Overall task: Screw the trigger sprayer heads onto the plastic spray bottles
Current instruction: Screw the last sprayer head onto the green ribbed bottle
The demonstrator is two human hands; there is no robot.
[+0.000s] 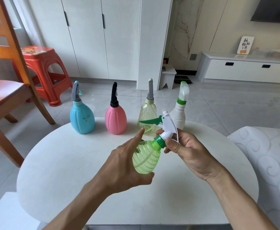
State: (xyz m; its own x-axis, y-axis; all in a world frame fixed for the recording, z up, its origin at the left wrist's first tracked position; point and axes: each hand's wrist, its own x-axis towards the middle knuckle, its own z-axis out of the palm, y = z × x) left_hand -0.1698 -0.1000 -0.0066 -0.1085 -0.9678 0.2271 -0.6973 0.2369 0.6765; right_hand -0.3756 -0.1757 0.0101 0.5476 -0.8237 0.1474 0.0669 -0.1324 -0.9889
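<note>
Left hand (124,165) is gripping the green bottle (146,157), tilted above table (61,163) centre, forefinger extended. Right hand (184,146) is pinching the sprayer (166,127) collar at the neck, 1 o'clock of the bottle.

A round table (69,171) stood before the person, with four bottles in a row along its far edge: the leftmost bottle (82,119), the second bottle (115,121) to its right, then the third bottle (146,117), and the rightmost bottle (179,117) just beside it. Nearer the person, above the table's middle, a fifth bottle (145,159) was held tilted between the left hand (127,165) and the right hand (187,150), its sprayer head (166,126) pointing away toward the third bottle. Left of the table stood a chair (3,97), a stool (42,70) behind it. Cabinets (94,39) lined the far wall, a low drawer unit (245,68) at the right.
</note>
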